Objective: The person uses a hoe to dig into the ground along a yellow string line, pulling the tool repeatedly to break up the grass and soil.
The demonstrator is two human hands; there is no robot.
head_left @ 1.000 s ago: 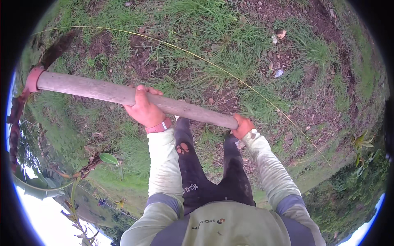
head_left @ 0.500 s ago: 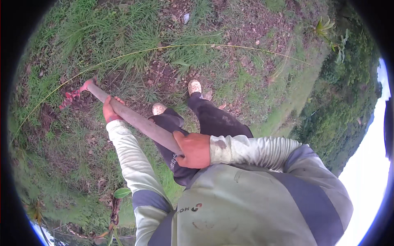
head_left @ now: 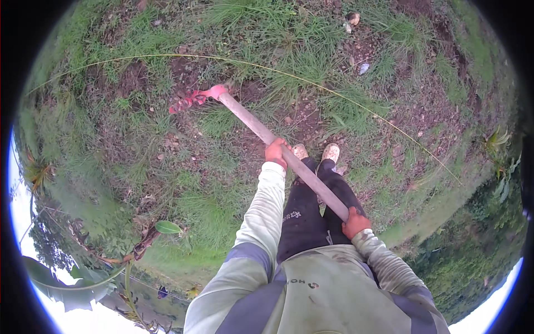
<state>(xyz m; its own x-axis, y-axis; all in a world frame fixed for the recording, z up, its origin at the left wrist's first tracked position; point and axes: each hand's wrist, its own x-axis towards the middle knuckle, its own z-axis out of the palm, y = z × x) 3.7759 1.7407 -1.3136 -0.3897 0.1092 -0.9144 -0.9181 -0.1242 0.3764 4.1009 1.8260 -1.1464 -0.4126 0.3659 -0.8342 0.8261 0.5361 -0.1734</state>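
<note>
A long-handled hoe (head_left: 250,123) slants across in front of me. Its red head (head_left: 218,92), with a ragged, soil-coloured blade (head_left: 188,102), points to the far left, over or on the grassy ground; whether it touches the soil I cannot tell. Partway up the wooden handle, my left hand (head_left: 277,152) is wrapped around it. My right hand (head_left: 356,222) closes round the handle's near end, by my right thigh. Below the handle are my dark trousers and two light, dirt-marked shoes (head_left: 331,152).
A thin yellow line (head_left: 278,72) arcs over the grass beyond the hoe head. A small whitish object (head_left: 364,68) lies on the soil at upper right. Leafy plants (head_left: 168,227) stand at lower left, and a wooded slope (head_left: 467,250) at lower right.
The view has turned, and the hoe and both hands appear farther right. My left hand now grips farther from the hoe's head. My feet are closer together.
</note>
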